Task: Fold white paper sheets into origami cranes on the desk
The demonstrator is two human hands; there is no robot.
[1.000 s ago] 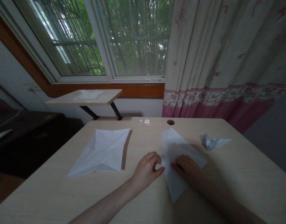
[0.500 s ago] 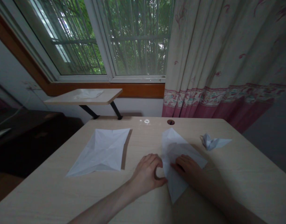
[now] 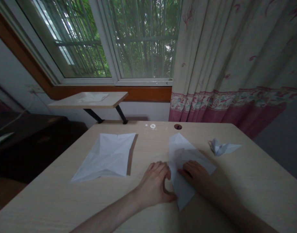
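Observation:
A folded sheet of white paper (image 3: 184, 155) lies on the desk in front of me, with one corner toward me. At its left edge is my left hand (image 3: 158, 183), thumb and fingers spread in a C shape; the thumb tip touches the edge near the lower corner. My right hand (image 3: 194, 173) rests on top of the sheet, fingers bent a little and pressing it down, with a gap between thumb and forefinger. Part of the sheet is hidden under that hand.
Left on the desk (image 3: 148, 142) lies a creased, opened white sheet (image 3: 111, 155). A folded paper bird (image 3: 222, 148) sits at the right. Behind, a small raised shelf (image 3: 109, 102) bears a crumpled white paper (image 3: 93, 97). A curtain (image 3: 211, 81) hangs beyond the desk's back edge.
My left hand has slid slightly toward me along the paper's left edge, its thumb now nearer the lower corner. The right hand stays in place on the sheet.

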